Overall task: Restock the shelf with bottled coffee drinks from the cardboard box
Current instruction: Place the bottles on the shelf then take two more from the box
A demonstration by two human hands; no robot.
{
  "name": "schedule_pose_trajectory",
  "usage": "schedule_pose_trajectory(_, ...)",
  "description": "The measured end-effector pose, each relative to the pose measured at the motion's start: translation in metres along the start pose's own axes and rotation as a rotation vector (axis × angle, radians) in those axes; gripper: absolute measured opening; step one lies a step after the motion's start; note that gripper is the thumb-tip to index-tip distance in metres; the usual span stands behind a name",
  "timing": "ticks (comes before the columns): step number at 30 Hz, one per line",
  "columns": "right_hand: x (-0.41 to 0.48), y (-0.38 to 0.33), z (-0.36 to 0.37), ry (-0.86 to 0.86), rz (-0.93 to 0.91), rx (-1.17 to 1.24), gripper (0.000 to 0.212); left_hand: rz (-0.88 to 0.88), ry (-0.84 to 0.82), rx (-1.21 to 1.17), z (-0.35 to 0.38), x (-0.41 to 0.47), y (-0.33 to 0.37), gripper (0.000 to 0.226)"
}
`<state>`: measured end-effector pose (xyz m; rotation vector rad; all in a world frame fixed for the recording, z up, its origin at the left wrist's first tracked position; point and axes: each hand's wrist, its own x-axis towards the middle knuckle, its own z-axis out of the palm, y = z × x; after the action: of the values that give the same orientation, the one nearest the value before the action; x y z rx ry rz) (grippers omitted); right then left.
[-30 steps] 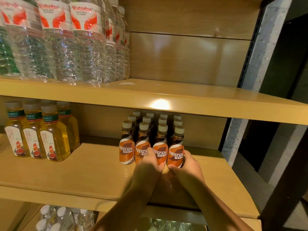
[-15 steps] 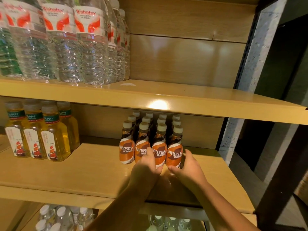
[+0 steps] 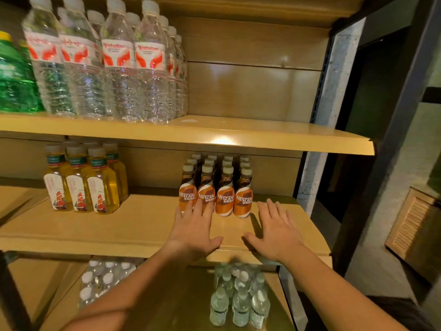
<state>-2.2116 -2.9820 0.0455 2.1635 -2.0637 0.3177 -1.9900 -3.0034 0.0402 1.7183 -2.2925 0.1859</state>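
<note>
Several brown-and-orange Nescafe coffee bottles [image 3: 224, 197] with beige caps stand upright in tight rows on the middle wooden shelf [image 3: 133, 225]. My left hand [image 3: 194, 229] is spread flat over the shelf, its fingertips just in front of the two left front bottles. My right hand [image 3: 276, 231] is spread flat too, to the right of the front row and apart from it. Neither hand holds anything. The cardboard box is not in view.
Yellow tea bottles [image 3: 83, 187] stand at the left of the same shelf. Tall water bottles [image 3: 114, 68] and a green bottle [image 3: 14, 77] fill the upper shelf. Small water bottles [image 3: 238, 299] sit on the lower shelf. A dark upright post [image 3: 391, 130] bounds the right side.
Both hands have let go of the front coffee bottles, drawn back toward the shelf's front edge and spread open. The camera has pulled back and tilted.
</note>
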Motion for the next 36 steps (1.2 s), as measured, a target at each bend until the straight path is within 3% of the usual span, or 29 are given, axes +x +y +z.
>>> schedule_pose_trajectory(9, -0.096, -0.027, -0.030, 0.129, 0.093, -0.049, 0.094, 0.288, 0.052, 0.066, -0.026, -0.046, -0.016, 0.104)
schedule_pose_trajectory(15, -0.186, -0.048, -0.045, 0.108, 0.293, -0.095, 0.092, 0.556, 0.082, 0.044, -0.033, -0.084, 0.008, 0.102)
schedule_pose_trajectory(21, -0.311, -0.061, -0.083, 0.080, 0.554, -0.124, 0.086, 0.805, 0.066, -0.077, -0.051, -0.140, 0.079, 0.093)
schedule_pose_trajectory(29, -0.553, -0.098, -0.114, 0.038, 1.042, -0.246, 0.083, 1.222, -0.031, -0.279, -0.071, -0.320, 0.207, 0.093)
schedule_pose_trajectory(36, -0.788, -0.223, -0.132, -0.029, 1.487, -0.341, 0.084, 1.641, -0.136, -0.375, -0.112, -0.541, 0.250, 0.099)
